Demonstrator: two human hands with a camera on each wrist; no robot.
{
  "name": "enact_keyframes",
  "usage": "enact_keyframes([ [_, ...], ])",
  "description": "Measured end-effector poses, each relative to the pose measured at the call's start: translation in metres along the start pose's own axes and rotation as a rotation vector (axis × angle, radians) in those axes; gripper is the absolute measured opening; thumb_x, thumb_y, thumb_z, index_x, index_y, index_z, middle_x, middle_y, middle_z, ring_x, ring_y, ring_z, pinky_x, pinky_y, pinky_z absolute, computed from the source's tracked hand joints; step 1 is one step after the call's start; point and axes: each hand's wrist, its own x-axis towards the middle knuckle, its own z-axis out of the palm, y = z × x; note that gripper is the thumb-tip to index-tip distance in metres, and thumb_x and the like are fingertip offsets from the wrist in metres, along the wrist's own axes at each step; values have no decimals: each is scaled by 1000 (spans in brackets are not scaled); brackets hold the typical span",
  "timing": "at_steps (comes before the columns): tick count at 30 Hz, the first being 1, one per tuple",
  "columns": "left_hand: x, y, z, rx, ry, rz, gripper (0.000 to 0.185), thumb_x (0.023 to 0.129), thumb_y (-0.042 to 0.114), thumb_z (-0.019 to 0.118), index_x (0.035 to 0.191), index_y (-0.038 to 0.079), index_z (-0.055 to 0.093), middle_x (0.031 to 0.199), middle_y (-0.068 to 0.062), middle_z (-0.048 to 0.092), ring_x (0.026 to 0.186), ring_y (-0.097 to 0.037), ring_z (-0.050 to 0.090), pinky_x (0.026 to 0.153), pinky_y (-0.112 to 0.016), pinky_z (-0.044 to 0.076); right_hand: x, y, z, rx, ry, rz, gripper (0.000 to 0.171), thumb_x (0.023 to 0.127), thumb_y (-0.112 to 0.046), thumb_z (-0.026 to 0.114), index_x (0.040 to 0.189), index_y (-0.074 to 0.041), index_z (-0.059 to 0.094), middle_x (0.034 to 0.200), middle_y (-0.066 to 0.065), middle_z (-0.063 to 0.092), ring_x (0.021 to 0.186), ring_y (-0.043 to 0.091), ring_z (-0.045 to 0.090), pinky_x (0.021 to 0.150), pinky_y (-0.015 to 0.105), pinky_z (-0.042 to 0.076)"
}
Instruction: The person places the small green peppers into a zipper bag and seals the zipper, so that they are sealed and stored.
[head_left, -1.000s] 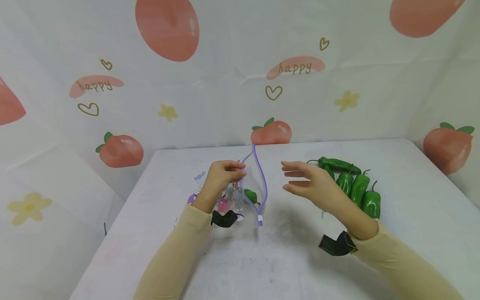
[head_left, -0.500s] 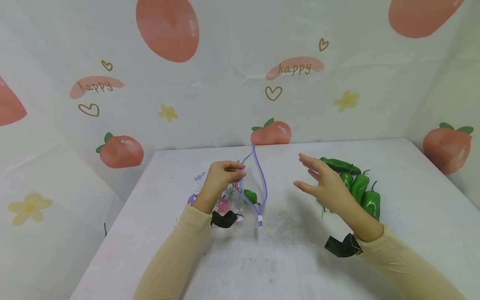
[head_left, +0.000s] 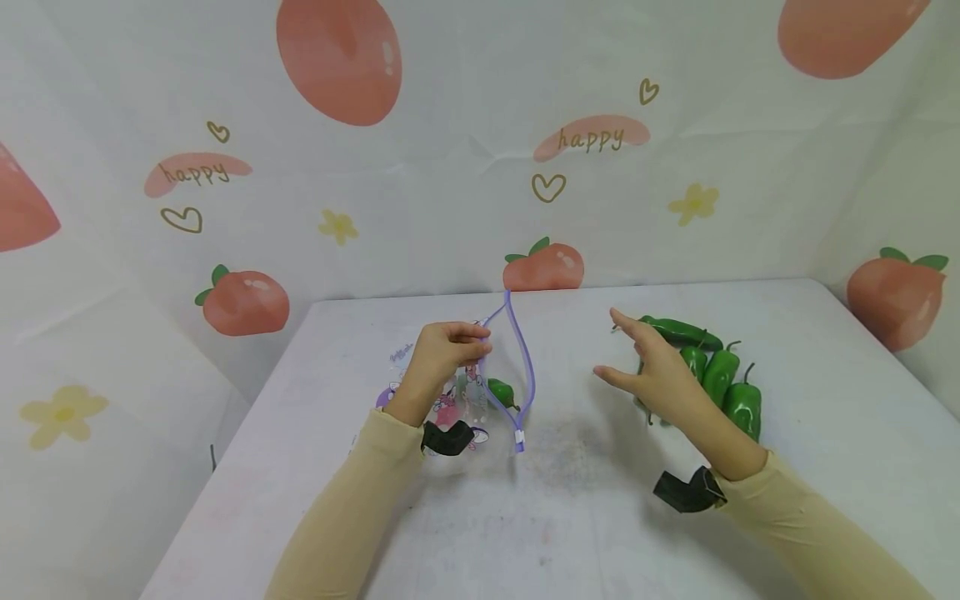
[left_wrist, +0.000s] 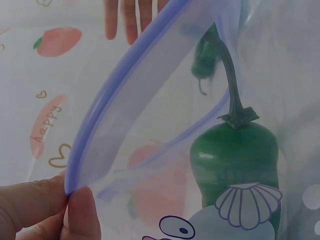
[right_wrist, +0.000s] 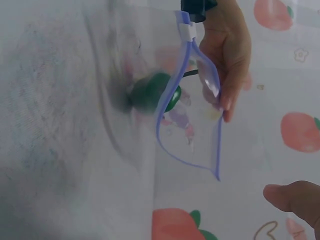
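Pinching the zip bag [head_left: 480, 379] rim, the left hand [head_left: 438, 354] holds it open; one pepper [head_left: 501, 392] lies inside. Right hand [head_left: 656, 371] hovers, fingers released, beside four peppers [head_left: 712, 375].

Bright, even, soft light; faint shadows; blurry wrist views; wide-angle edge warping.

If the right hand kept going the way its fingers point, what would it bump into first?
Probably the long green pepper at the far end of the pile: the right hand, open, points away and slightly left, fingertips beside that pepper's stem end. Depth is unclear, so it might slip just past.
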Motion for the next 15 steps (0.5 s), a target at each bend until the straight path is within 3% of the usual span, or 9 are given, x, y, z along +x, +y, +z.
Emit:
enact_keyframes([
  [15,1,-2,-1,-12,7,1,20,84,3,73,104,-2,72,92,-10,69,76,-12,65,79,-28,58,2,12,2,-54,-14,63,87,87,-23,73,153,-2,21,153,30,23,140,49,23,108,65,27],
])
